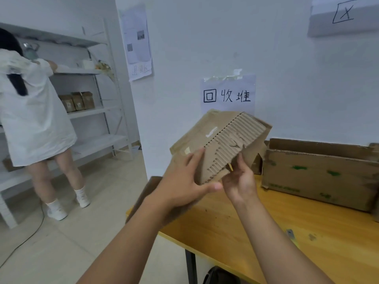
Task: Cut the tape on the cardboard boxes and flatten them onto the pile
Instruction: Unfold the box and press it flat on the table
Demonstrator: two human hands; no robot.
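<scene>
I hold a small brown cardboard box (217,138) in the air above the left end of the wooden table (266,228). One of its faces is stripped down to bare corrugated ribs. My left hand (184,181) grips its left side, fingers on the outer face and thumb under the lower edge. My right hand (239,179) pinches the lower right edge of the ribbed face. A larger flattened box with green print (320,175) leans against the wall at the right. Another brown cardboard piece (143,193) lies on the table beneath my left wrist.
A paper sign with handwritten characters (227,95) is taped to the white wall behind the box. A small grey and blue tool (291,235) lies on the table at the right. At the left a person in white (30,111) stands at a metal shelf rack (98,111).
</scene>
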